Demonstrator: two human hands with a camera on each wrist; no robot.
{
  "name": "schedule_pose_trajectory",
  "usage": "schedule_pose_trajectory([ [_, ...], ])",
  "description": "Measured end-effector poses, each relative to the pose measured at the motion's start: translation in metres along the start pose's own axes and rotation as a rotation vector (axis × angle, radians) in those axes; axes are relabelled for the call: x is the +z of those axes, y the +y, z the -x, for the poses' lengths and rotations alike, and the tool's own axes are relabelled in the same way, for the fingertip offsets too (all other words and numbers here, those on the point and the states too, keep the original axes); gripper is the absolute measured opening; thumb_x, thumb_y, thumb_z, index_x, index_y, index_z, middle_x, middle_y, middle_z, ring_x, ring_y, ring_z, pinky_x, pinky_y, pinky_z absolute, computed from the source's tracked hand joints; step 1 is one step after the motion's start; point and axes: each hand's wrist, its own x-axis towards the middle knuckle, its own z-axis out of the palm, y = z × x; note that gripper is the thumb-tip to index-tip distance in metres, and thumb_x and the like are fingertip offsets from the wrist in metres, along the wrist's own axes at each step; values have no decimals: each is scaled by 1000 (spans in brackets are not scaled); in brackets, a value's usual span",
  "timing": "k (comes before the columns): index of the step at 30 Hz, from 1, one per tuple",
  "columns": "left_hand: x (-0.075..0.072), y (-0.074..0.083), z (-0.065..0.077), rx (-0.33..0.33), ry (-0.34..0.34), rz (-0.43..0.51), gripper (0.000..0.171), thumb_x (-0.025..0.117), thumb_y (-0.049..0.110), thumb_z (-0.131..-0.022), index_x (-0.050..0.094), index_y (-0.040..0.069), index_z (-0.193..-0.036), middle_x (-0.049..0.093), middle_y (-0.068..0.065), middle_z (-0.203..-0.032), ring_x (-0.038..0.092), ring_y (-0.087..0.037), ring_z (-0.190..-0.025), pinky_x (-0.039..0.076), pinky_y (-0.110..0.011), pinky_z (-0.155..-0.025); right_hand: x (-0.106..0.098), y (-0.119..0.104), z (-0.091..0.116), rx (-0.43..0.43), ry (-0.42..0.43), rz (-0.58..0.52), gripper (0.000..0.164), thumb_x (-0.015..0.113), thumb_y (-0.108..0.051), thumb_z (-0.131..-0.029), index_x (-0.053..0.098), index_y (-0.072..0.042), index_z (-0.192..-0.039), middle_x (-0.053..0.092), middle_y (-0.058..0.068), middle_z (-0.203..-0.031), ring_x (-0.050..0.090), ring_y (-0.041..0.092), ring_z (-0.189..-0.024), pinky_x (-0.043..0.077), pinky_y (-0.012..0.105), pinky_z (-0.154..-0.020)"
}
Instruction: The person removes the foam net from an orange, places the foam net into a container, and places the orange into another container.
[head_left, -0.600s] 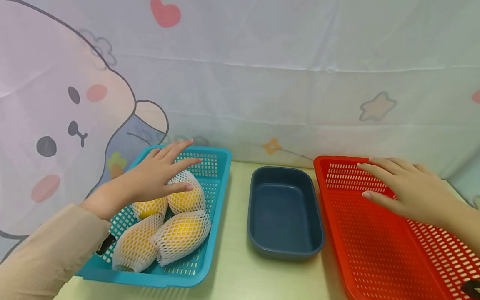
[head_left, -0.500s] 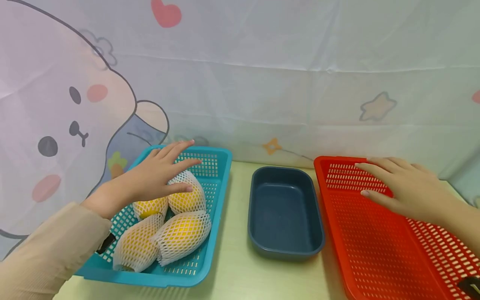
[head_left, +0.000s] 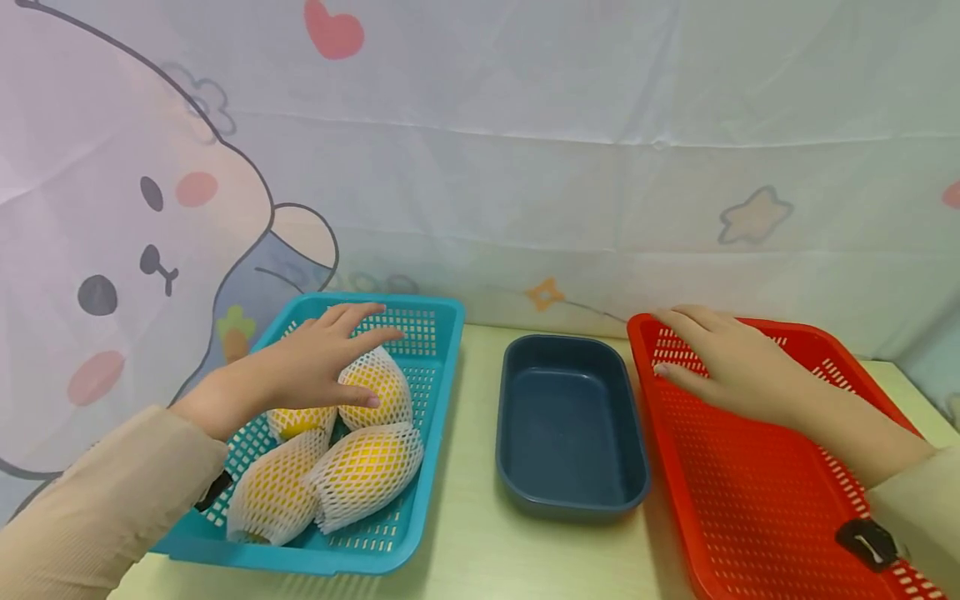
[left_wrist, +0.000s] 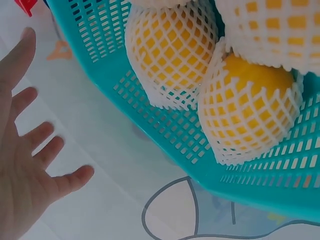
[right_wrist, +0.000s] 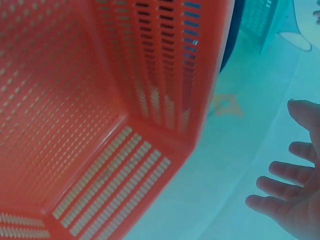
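Observation:
My left hand point(head_left: 315, 362) hovers with its fingers spread over the far part of a turquoise plastic basket point(head_left: 431, 467). Several yellow fruits point(head_left: 367, 467), each in a white foam net, lie in that basket; the hand partly covers the rear ones in the head view. In the left wrist view, one netted fruit point(left_wrist: 252, 100) shows bare yellow skin at one end. Over the far left of a red plastic basket point(head_left: 742, 492) is my right hand point(head_left: 738, 367), fingers extended and holding nothing. Bare mesh shows in the red basket's visible floor.
Between the two baskets stands a dark blue rectangular tub point(head_left: 570, 433), close beside the red one. All three are on a pale table point(head_left: 468, 542). A printed cloth point(head_left: 487, 192) hangs right behind them.
My right hand has moved left over the red basket, bringing its sleeve and wrist strap into view. The left hand has sunk slightly.

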Motion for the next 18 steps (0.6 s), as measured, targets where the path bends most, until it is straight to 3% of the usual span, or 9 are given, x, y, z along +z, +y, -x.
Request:
schedule_pose_trajectory([
  [10, 9, 2, -6, 47, -185, 138, 53, 67, 38, -84, 52, 13, -128, 50, -11, -127, 47, -33, -117, 41, -50, -93, 6, -21, -25, -23, 20, -65, 60, 66, -25, -87, 41, -2, -136, 51, 19, -127, 50, 37, -113, 42, 54, -91],
  [18, 11, 7, -6, -44, -284, 195, 55, 69, 40, -82, 52, 16, -128, 49, -12, -128, 48, -34, -115, 42, -52, -91, 9, -42, -49, -19, -30, -154, 59, 59, -29, -91, 38, -2, -139, 45, 19, -135, 43, 36, -122, 36, 54, -98],
])
